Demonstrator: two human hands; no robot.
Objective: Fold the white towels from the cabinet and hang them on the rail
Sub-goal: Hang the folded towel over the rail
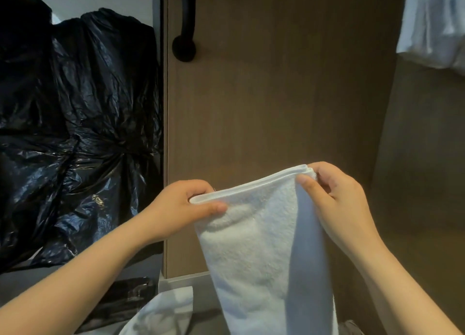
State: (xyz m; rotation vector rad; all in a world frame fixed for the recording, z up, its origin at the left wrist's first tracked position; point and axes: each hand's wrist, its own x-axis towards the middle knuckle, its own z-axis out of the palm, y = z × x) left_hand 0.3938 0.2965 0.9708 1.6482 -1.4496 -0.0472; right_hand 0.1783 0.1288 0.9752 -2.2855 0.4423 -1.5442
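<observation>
Hanging lengthwise in the near middle of the scene, the white towel [254,246] is held up by its top edge, which runs slightly uphill from left to right. It is folded over on itself, with doubled hems showing at the upper right corner, and its lower part drops out of view at the near edge. A soft shadowed fold runs down its right side.

The left hand [181,208] grasps the towel's upper left corner, with the thumb [214,207] lying across the front of the cloth and the other fingers curled behind it. The right hand [337,196] pinches the upper right corner, thumb [308,183] in front and fingers wrapped round the back of the layered edge. Both bare forearms reach in from the near corners.

Just behind the towel stands a brown wood-grain cabinet door [276,82], with a black handle [187,19] near its far left edge. Left of the door, crumpled glossy black plastic bags [88,108] fill the space. Below them, near the left forearm, lies a flat black object [125,297] that I cannot identify, and beside it, at the near edge, a rumpled white cloth [163,309] sits left of the hanging towel. At the far right, pale white fabric [435,25] hangs, blurred, well apart from the hands.
</observation>
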